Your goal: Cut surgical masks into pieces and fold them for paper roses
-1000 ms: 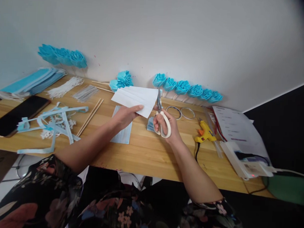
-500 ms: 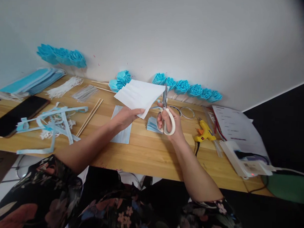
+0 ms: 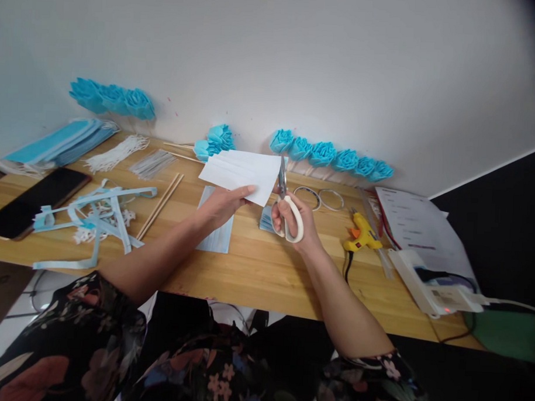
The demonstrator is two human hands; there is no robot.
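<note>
Head view: above the middle of the desk, nearer its far edge, the left hand pinches a white pleated sheet by its lower edge. The right hand, fingers curled through the handles, holds scissors upright at the sheet's right edge. The 2 blades look nearly closed, though blurred. Keeping the sheet taut and the blades square should give a straight cut.

We see a long wooden bench pushed up against a plain white wall, bright with soft light, and a dark black part on the right.
</note>
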